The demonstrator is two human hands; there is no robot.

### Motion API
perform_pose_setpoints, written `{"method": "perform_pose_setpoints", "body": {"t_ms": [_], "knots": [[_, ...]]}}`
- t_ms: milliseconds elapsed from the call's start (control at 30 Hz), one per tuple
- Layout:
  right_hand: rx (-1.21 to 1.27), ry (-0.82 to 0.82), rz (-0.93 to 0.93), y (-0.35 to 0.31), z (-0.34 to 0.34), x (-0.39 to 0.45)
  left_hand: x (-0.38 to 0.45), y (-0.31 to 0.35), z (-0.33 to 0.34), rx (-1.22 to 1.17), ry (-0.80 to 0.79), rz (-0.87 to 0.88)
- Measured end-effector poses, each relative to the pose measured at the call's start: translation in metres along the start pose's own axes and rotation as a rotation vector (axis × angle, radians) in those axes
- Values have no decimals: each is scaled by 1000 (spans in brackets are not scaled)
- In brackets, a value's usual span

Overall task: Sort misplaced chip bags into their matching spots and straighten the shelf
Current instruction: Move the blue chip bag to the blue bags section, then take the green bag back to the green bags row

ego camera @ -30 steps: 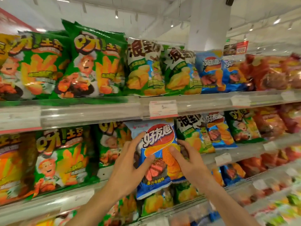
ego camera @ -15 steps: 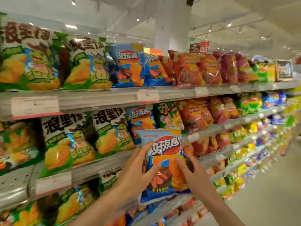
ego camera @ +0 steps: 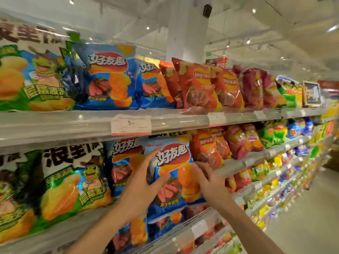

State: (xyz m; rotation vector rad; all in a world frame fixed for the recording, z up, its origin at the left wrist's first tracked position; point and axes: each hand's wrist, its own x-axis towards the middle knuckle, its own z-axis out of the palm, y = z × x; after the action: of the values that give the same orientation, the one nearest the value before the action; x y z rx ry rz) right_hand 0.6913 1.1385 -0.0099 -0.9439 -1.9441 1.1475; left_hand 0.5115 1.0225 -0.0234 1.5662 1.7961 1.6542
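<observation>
A blue chip bag (ego camera: 172, 162) with a red oval logo is held upright in front of the middle shelf. My left hand (ego camera: 141, 189) grips its left edge and my right hand (ego camera: 209, 182) holds its right side. Right behind it on its left stands a matching blue bag (ego camera: 122, 162). More of the same blue bags (ego camera: 108, 77) stand on the top shelf. A green-topped bag is partly hidden behind the held bag's upper edge.
Green frog-print bags (ego camera: 73, 182) fill the left of the middle shelf, red bags (ego camera: 211, 149) the right. The top shelf rail (ego camera: 183, 120) carries price tags. Lower shelves of snacks run away to the right beside an open aisle floor (ego camera: 311, 217).
The view has swung right along the shelf. The blue bag in both hands has gone from the green potato bags to the blue bags' section, and is now raised against the middle shelf.
</observation>
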Motion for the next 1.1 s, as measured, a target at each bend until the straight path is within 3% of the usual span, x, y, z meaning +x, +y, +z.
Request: {"method": "perform_pose_setpoints", "body": {"t_ms": [167, 300, 500, 600, 800, 1100], "knots": [[-197, 130, -100, 15, 3, 78, 19, -19, -19, 89, 96, -12], [-324, 56, -82, 39, 19, 132, 25, -23, -36, 206, 179, 19], [-298, -62, -40, 31, 28, 131, 25, -23, -42, 268, 255, -6], [-239, -19, -135, 28, 21, 132, 26, -25, -41, 270, 280, -27], [-375, 52, -270, 18, -16, 137, 28, -17, -31, 324, 306, -46], [-285, 86, -223, 44, -103, 122, 55, -21, 8, 376, 286, -44]]}}
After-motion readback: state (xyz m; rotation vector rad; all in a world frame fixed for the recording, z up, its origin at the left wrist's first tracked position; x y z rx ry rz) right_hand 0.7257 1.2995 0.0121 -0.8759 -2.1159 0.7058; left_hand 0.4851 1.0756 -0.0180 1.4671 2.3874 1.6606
